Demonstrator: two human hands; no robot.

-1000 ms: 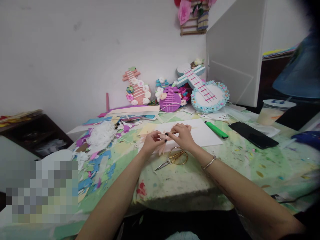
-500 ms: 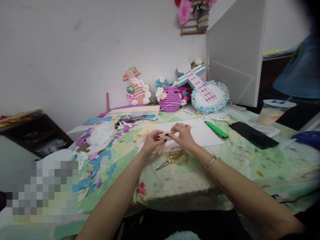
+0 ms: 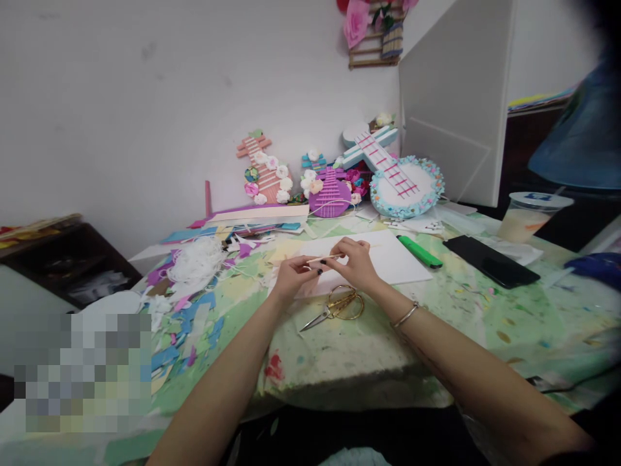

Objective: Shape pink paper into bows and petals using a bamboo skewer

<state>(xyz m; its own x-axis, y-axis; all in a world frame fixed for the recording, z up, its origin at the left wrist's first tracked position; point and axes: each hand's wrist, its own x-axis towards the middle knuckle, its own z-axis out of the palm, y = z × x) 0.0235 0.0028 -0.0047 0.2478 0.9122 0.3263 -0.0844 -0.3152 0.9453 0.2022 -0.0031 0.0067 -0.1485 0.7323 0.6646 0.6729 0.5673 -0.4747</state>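
Held in a nearly closed pinch by left hand point(image 3: 292, 278) and right hand point(image 3: 356, 262), near frame centre: slim pale stick point(image 3: 320, 259). Probably light, stiffish, easily snapped; best gripped gently near both ends.

Bare forearms point(image 3: 223, 369) reach forward, converging before us | left hand point(image 3: 290, 278): fingers bent, pinching | right hand point(image 3: 356, 264): knuckles arched, pinching too | dark-nailed thumbs point(image 3: 315, 273) nearly meeting between them
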